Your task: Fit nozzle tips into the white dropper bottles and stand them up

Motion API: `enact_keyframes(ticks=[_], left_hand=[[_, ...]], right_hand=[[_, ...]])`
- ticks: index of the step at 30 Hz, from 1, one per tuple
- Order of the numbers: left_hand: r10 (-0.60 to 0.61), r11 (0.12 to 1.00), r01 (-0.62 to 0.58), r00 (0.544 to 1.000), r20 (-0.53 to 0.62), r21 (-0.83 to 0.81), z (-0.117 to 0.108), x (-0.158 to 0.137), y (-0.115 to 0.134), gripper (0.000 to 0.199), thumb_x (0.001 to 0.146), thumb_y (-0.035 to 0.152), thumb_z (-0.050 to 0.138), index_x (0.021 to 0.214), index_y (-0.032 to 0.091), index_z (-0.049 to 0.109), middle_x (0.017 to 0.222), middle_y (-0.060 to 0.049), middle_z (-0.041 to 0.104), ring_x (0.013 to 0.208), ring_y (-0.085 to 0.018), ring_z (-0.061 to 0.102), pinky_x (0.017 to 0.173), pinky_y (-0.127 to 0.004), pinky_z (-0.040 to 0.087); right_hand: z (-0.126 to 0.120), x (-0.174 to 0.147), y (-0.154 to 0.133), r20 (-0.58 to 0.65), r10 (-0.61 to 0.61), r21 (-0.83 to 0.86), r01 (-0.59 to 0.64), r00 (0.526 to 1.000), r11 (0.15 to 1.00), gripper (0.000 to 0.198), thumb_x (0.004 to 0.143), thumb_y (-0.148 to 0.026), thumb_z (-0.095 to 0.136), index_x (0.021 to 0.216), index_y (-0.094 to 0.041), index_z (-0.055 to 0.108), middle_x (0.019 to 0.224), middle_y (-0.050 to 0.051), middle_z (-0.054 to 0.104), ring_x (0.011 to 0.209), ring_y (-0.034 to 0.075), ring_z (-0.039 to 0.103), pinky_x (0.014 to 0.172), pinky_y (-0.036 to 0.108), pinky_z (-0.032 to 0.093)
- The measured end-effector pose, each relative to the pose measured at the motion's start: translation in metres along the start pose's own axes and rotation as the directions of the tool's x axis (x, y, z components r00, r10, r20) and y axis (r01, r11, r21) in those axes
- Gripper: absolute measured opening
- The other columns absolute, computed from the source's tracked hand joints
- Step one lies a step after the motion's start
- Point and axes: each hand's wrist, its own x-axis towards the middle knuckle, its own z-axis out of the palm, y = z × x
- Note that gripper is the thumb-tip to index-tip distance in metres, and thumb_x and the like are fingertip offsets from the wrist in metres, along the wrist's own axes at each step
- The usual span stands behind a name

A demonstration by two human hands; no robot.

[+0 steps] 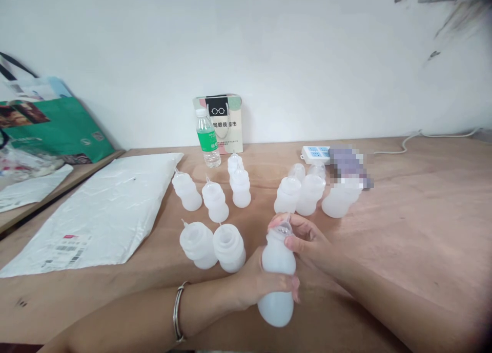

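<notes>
My left hand [255,281], a metal bangle on its wrist, wraps round a translucent white squeeze bottle [277,309] with a bulging body. The bottle is tilted slightly above the table. At its mouth, my right hand [307,240] grips a clear pointed nozzle cap [283,229] between thumb and fingers. Left of my hands, two wide-mouthed bottles [229,248] touch each other, thin nozzle tips showing behind them. Farther back, several nozzle-topped bottles [216,202] stand upright. On the right, several similar bottles [288,194] form a group, some with clear domed tops.
A white plastic mailing bag [115,204] lies flat on the left of the wooden table [415,250]. At the wall stand a water bottle [208,140] and a paper bag [230,122]. A power strip [315,154] lies back right, beside a blurred object. A green bag [65,127] is far left.
</notes>
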Motion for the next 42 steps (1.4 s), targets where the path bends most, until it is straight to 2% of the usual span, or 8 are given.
enact_keyframes(ticks=[4, 8, 12, 17, 23, 33, 39, 42], left_hand=[[-0.005, 0.998, 0.005, 1.0, 0.001, -0.063, -0.003, 0.001, -0.005, 0.023, 0.06, 0.032, 0.069, 0.066, 0.012, 0.059, 0.057, -0.003, 0.062, 0.052, -0.013, 0.056, 0.054, -0.024, 0.045], [-0.018, 0.998, 0.017, 1.0, -0.01, -0.065, -0.003, 0.001, -0.003, 0.022, 0.06, 0.032, 0.069, 0.066, 0.013, 0.059, 0.057, -0.002, 0.062, 0.053, -0.012, 0.056, 0.054, -0.023, 0.045], [-0.018, 1.0, 0.018, 1.0, 0.01, -0.011, -0.001, 0.002, 0.002, 0.026, 0.058, 0.034, 0.072, 0.06, 0.011, 0.059, 0.056, -0.004, 0.061, 0.052, -0.012, 0.056, 0.054, -0.023, 0.044], [-0.032, 0.997, 0.033, 0.999, 0.01, -0.063, -0.005, 0.002, -0.002, 0.03, 0.058, 0.037, 0.073, 0.066, 0.011, 0.06, 0.059, -0.005, 0.063, 0.054, -0.013, 0.057, 0.055, -0.025, 0.046], [-0.03, 0.997, 0.034, 0.998, 0.06, -0.073, -0.008, 0.001, -0.005, 0.027, 0.059, 0.035, 0.072, 0.067, 0.012, 0.06, 0.059, -0.003, 0.062, 0.055, -0.013, 0.058, 0.054, -0.024, 0.046], [-0.05, 0.999, 0.05, 0.998, 0.026, -0.008, -0.001, 0.0, 0.003, 0.028, 0.056, 0.035, 0.073, 0.058, 0.01, 0.061, 0.057, -0.004, 0.061, 0.054, -0.013, 0.056, 0.056, -0.024, 0.045], [-0.05, 0.993, 0.048, 0.999, -0.012, -0.109, -0.006, 0.002, -0.002, 0.032, 0.057, 0.037, 0.075, 0.069, 0.012, 0.059, 0.059, -0.002, 0.061, 0.055, -0.013, 0.057, 0.055, -0.025, 0.045], [-0.021, 0.998, 0.021, 1.0, 0.001, -0.067, -0.007, 0.002, -0.004, 0.039, 0.057, 0.042, 0.077, 0.071, 0.012, 0.057, 0.059, -0.002, 0.061, 0.055, -0.012, 0.057, 0.055, -0.025, 0.045]], right_hand=[[0.004, 0.0, -0.009, 0.009, 0.078, 0.067, -0.079, 0.997, 0.995, 0.042, 0.08, -0.034, 0.063, 0.121, -0.025, 0.057, 0.111, 0.006, 0.064, 0.095, 0.019, 0.061, 0.083, 0.035, 0.047], [0.007, 0.001, -0.004, 0.018, 0.038, 0.16, -0.04, 0.999, 0.986, 0.04, 0.079, -0.042, 0.062, 0.114, -0.024, 0.058, 0.123, 0.008, 0.061, 0.119, 0.025, 0.051, 0.098, 0.043, 0.04], [0.006, -0.001, 0.003, -0.03, -0.03, 0.054, 0.032, 0.999, 0.998, 0.029, 0.079, -0.043, 0.066, 0.1, -0.024, 0.063, 0.115, 0.004, 0.058, 0.096, 0.017, 0.059, 0.082, 0.03, 0.047], [0.006, -0.004, -0.006, -0.04, 0.03, -0.023, -0.031, 0.999, 0.999, 0.021, 0.083, -0.033, 0.065, 0.103, -0.028, 0.063, 0.08, -0.003, 0.057, 0.066, 0.008, 0.055, 0.064, 0.023, 0.046], [0.004, -0.003, -0.008, -0.014, 0.061, 0.009, -0.061, 0.998, 0.998, 0.042, 0.084, -0.038, 0.062, 0.124, -0.026, 0.052, 0.103, 0.004, 0.062, 0.073, 0.01, 0.059, 0.063, 0.024, 0.048], [0.007, -0.004, 0.002, 0.044, 0.012, 0.076, -0.015, 0.999, 0.997, 0.031, 0.079, -0.037, 0.068, 0.103, -0.026, 0.051, 0.083, -0.003, 0.058, 0.063, 0.008, 0.056, 0.056, 0.02, 0.046], [0.009, -0.003, 0.0, -0.054, 0.08, 0.216, -0.067, 0.995, 0.974, 0.05, 0.081, -0.048, 0.056, 0.126, -0.027, 0.044, 0.119, 0.009, 0.062, 0.118, 0.025, 0.053, 0.094, 0.042, 0.043], [0.008, -0.001, -0.003, -0.157, 0.1, 0.21, -0.066, 0.982, 0.975, 0.048, 0.084, -0.054, 0.047, 0.123, -0.027, 0.047, 0.098, 0.008, 0.07, 0.093, 0.025, 0.064, 0.085, 0.044, 0.046]])
